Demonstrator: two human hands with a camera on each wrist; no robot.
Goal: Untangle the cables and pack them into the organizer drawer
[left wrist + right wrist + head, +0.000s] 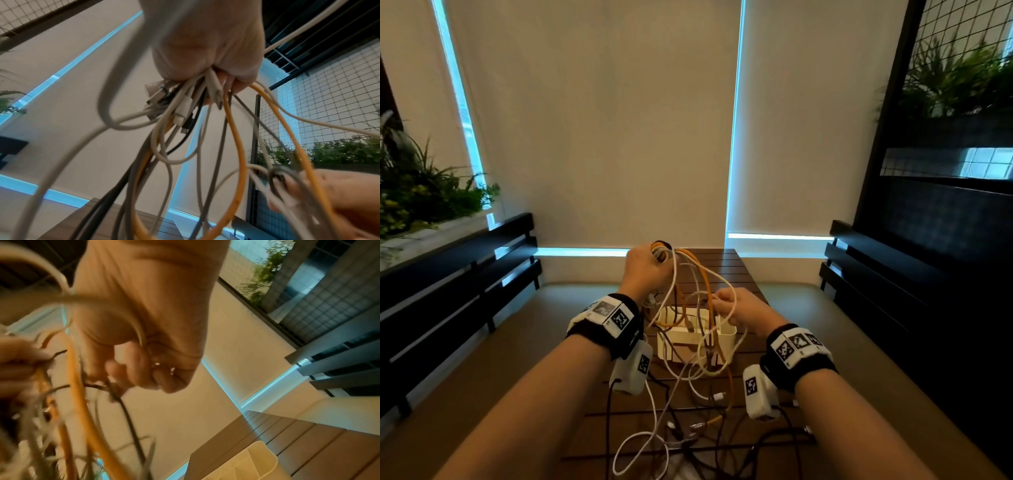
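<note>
Left hand (645, 267) grips cables (690, 308); right hand (746, 310) pinches strand.

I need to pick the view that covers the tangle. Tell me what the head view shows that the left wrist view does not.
Only the head view shows the cream organizer on the slatted table and loose cable ends lying near the person. Only the left wrist view shows the connector plugs bunched under the left hand. Both show the orange cable looping toward the right hand.

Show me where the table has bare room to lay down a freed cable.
Bare slats of the wooden table lie beyond the cream organizer, up to the far edge. Crowded: cable loops from the bundle hang over the organizer, and loose cables cover the near slats between the forearms.
</note>
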